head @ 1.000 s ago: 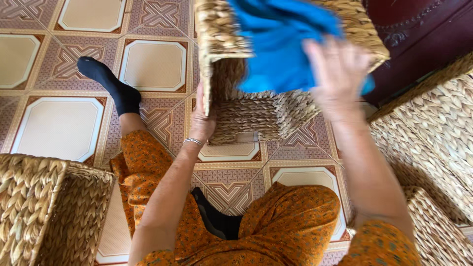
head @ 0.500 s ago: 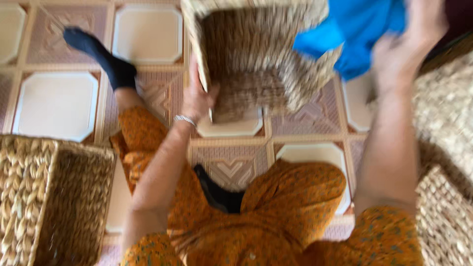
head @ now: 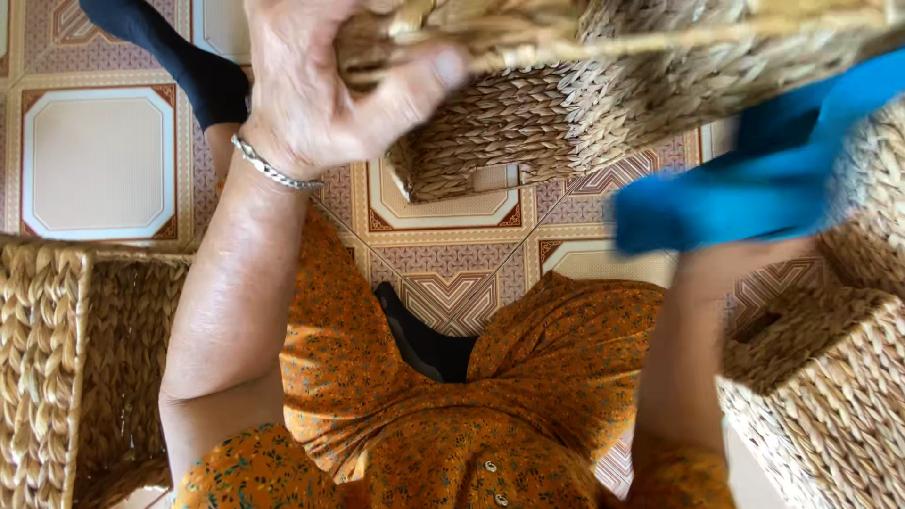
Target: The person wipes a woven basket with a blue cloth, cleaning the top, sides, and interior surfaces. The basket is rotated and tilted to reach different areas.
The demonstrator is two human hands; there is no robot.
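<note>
Fingers of the left hand (head: 320,90) curl tightly over the rim of a woven basket (head: 584,104), thumb pressed across the thick braided edge, so that hand is closed on it. A silver chain bracelet (head: 273,170) circles the wrist just below. The basket is lifted off the floor and tipped, its rim running roughly left to right across the top of the view and its flat base facing down toward the person's lap; what lies inside it cannot be seen. Its walls are coarse plaited straw-coloured fibre, boxy in shape.

To the right of that hand, a bright blue cloth (head: 754,179) covers the right hand entirely, so its grip cannot be told; only the forearm shows beneath the soft, blurred fabric, which touches the basket's side.

Beyond the right forearm stands a second woven basket (head: 820,396), squared, with a slot handle. Left of the left elbow sits a third woven basket (head: 57,358), open-topped, its inside mostly in shadow. Patterned floor tiles (head: 94,160) lie under everything.
</note>
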